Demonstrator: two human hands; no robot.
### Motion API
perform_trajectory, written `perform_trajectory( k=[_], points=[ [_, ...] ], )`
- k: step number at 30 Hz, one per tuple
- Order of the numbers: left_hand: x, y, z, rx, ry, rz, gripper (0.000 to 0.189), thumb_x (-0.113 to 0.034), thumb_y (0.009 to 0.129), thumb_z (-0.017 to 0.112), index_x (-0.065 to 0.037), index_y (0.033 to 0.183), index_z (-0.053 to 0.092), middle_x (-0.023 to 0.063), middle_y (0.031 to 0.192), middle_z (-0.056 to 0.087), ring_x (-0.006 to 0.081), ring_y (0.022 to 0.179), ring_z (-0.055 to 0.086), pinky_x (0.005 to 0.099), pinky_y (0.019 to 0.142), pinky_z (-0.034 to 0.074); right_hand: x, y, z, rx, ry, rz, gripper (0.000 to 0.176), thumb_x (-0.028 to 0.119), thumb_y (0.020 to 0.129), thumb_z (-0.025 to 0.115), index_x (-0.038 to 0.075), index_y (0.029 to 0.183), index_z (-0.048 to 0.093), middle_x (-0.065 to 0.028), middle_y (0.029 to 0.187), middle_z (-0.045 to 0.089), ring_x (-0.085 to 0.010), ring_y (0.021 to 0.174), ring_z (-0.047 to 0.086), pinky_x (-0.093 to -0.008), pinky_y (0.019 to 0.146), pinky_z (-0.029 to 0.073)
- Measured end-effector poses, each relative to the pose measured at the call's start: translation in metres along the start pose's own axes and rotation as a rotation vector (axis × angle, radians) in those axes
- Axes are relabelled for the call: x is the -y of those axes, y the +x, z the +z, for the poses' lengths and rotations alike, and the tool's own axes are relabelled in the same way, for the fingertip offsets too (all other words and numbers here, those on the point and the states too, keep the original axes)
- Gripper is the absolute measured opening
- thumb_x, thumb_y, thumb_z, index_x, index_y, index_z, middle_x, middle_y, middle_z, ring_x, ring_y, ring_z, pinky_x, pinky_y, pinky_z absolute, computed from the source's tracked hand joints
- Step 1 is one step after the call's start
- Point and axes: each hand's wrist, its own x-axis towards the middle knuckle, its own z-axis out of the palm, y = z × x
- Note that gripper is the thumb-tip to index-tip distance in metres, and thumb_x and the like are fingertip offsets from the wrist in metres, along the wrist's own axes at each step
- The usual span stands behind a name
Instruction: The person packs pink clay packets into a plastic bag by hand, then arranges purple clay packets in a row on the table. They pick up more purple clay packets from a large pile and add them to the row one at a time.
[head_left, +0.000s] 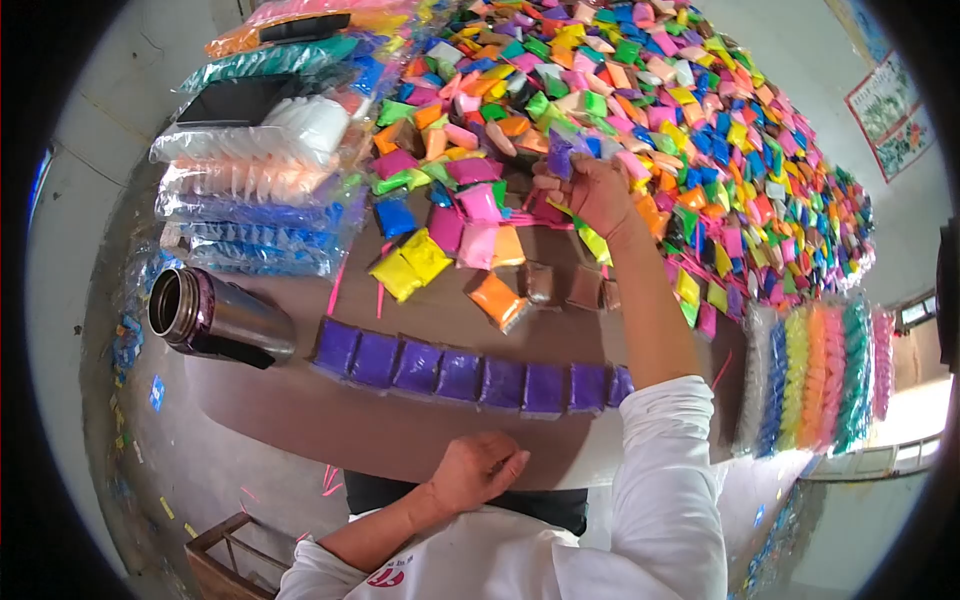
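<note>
My right hand (600,200) reaches into the front of a big heap of small coloured packets (690,110). Its fingers pinch a purple packet (562,155); a yellow-green packet (592,241) lies just under the hand. Close to my body, by the table's near edge, my left hand (480,470) is loosely closed and shows nothing in it. Between my hands runs a row of purple packets (460,377), side by side, its right end partly covered by my right forearm. Yellow packets (411,264) and an orange packet (497,300) lie loose in front of the heap.
An uncapped steel flask (225,315) lies tilted at the table's left. Behind it are stacked clear bags of packets (255,190), with a dark flat object (232,101) on top. Strips of coloured packets (815,375) stand at the right edge. A wooden stool (235,555) is at lower left.
</note>
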Motion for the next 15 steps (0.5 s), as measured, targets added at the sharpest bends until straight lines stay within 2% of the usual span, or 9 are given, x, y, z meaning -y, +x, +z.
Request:
perform_trajectory(
  k=[1,2,5,6,9,10,13,15],
  points=[
    [-0.003,0.001,0.0,-0.007,0.0,-0.008,0.016,-0.013,0.09,0.067,-0.002,0.08,0.065,0.0134,0.077,0.064,0.0321,0.065,0.062,0.0384,0.056,0.05,-0.002,-0.013,0.003,0.043,0.037,0.017,0.022,0.009,0.097,0.047,-0.001,0.114,0.054,-0.0206,0.116,0.066,-0.0339,0.103,0.069,-0.0365,0.074,0.057],
    [-0.006,0.002,-0.001,-0.011,0.001,-0.019,0.017,-0.014,0.091,0.067,-0.002,0.08,0.065,0.0138,0.075,0.062,0.0331,0.065,0.061,0.0393,0.056,0.05,-0.006,-0.027,0.006,0.004,0.024,0.028,0.023,0.011,0.096,0.047,-0.002,0.114,0.055,-0.0207,0.115,0.067,-0.0296,0.097,0.071,-0.034,0.072,0.057],
    [0.0,-0.001,-0.005,0.036,-0.02,-0.042,0.019,-0.018,0.093,0.064,-0.003,0.082,0.065,0.0151,0.076,0.061,0.035,0.068,0.061,0.0393,0.059,0.05,-0.024,-0.071,0.003,0.022,-0.108,-0.021,0.021,0.013,0.096,0.053,0.0,0.111,0.058,-0.0147,0.105,0.068,-0.022,0.084,0.069,-0.0313,0.071,0.056],
    [0.004,-0.003,-0.004,0.062,-0.032,-0.055,0.02,-0.019,0.094,0.063,-0.003,0.084,0.065,0.0156,0.077,0.061,0.0354,0.07,0.061,0.0389,0.061,0.05,-0.03,-0.092,0.015,-0.042,-0.131,-0.051,0.02,0.01,0.091,0.064,0.003,0.109,0.06,-0.0054,0.095,0.066,-0.0146,0.079,0.064,-0.0277,0.072,0.055],
    [0.007,-0.006,0.004,-0.056,-0.075,-0.072,0.03,-0.022,0.101,0.054,0.0,0.083,0.063,0.0111,0.076,0.062,0.0224,0.067,0.056,0.0343,0.064,0.047,-0.046,-0.15,0.034,-0.049,-0.401,-0.131,0.031,0.004,0.085,0.072,0.005,0.113,0.06,0.0008,0.094,0.062,-0.0111,0.083,0.062,-0.0254,0.076,0.052],
    [0.006,-0.004,0.004,-0.054,-0.11,-0.085,0.033,-0.025,0.102,0.052,0.0,0.084,0.062,0.0097,0.078,0.063,0.0197,0.067,0.055,0.0332,0.064,0.046,-0.048,-0.17,0.057,-0.039,-0.444,-0.145,0.042,-0.001,0.081,0.073,0.005,0.12,0.059,0.0024,0.099,0.061,-0.0086,0.088,0.06,-0.0235,0.08,0.05],
    [0.004,-0.008,0.002,-0.04,-0.232,-0.126,0.039,-0.032,0.104,0.047,0.0,0.087,0.062,0.0062,0.081,0.064,0.0127,0.069,0.053,0.0298,0.063,0.044,-0.06,-0.22,0.08,0.005,-0.494,-0.046,0.05,0.0,0.081,0.074,0.004,0.128,0.056,0.0029,0.103,0.06,-0.0074,0.09,0.059,-0.0222,0.082,0.049],
    [0.006,-0.006,0.004,-0.033,-0.318,-0.116,0.041,-0.034,0.105,0.045,0.0,0.089,0.063,0.0045,0.082,0.064,0.0095,0.07,0.051,0.0272,0.063,0.042,-0.071,-0.242,0.087,-0.029,-0.579,0.016,0.039,-0.001,0.079,0.071,0.005,0.117,0.064,0.0027,0.095,0.06,-0.0053,0.082,0.056,-0.0216,0.073,0.047]
  ],
)
